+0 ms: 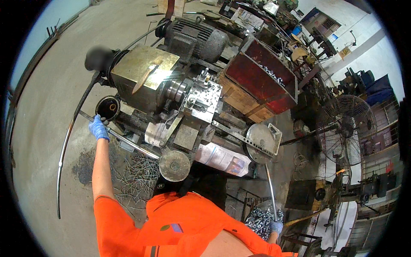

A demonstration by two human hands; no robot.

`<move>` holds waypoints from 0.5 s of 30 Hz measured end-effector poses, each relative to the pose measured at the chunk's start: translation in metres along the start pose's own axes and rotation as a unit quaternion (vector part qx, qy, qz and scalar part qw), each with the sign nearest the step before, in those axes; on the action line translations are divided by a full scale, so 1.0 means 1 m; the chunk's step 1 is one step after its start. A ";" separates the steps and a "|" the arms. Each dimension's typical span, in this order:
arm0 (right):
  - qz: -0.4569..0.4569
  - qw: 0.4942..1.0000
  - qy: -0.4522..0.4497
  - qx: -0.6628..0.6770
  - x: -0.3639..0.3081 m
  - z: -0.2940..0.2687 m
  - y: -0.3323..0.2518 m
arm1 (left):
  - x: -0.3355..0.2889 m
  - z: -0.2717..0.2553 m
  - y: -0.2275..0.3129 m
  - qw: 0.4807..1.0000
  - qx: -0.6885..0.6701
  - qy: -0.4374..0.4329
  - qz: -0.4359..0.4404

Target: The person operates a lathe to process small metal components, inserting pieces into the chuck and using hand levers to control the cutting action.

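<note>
My left hand [98,128], in a blue glove, is closed around a long metal lever [133,144] at the left of a small lathe. The lever slants from beside a round black pot [108,108] to a round grey disc [174,165] near my body. At the lower right my right hand [276,227], also blue-gloved, grips the lower end of a second metal lever [270,186]. Its upper end meets a round plate [259,143] at the machine's right. Between my hands are the lathe's chuck [175,91] and the metal tool slide [202,103].
A brass-coloured headstock cover [145,66] and a ribbed motor [197,39] stand beyond. A red bin [257,70] holds small metal parts. More parts [259,220] are piled near my right hand. Metal shavings [139,175] litter the floor at left. A large fan [346,126] stands right.
</note>
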State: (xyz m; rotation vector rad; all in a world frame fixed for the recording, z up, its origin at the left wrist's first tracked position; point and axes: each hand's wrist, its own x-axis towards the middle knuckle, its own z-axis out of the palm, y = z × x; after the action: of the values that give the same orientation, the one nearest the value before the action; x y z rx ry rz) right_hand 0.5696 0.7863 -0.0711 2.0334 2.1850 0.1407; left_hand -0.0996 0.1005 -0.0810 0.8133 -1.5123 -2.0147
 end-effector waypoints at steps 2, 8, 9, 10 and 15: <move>0.009 1.000 -0.012 0.019 -0.006 -0.007 -0.008 | 0.001 -0.001 0.000 1.000 0.002 0.004 -0.001; 0.008 1.000 -0.021 0.013 -0.017 -0.020 -0.019 | 0.002 -0.003 -0.002 1.000 -0.017 0.005 0.002; 0.006 1.000 -0.020 0.009 -0.017 -0.020 -0.020 | 0.001 -0.003 -0.001 1.000 -0.018 0.005 0.002; 0.008 1.000 -0.018 0.007 -0.017 -0.018 -0.017 | -0.001 -0.002 0.001 1.000 -0.018 0.004 0.002; 0.042 0.999 -0.031 0.015 -0.013 -0.010 -0.012 | 0.005 -0.002 -0.005 1.000 -0.026 0.001 0.002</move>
State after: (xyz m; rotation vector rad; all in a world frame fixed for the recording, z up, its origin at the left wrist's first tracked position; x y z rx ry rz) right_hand 0.5564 0.7732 -0.0627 2.1158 2.0790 0.0547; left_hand -0.1019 0.0971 -0.0873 0.7900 -1.4529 -2.0404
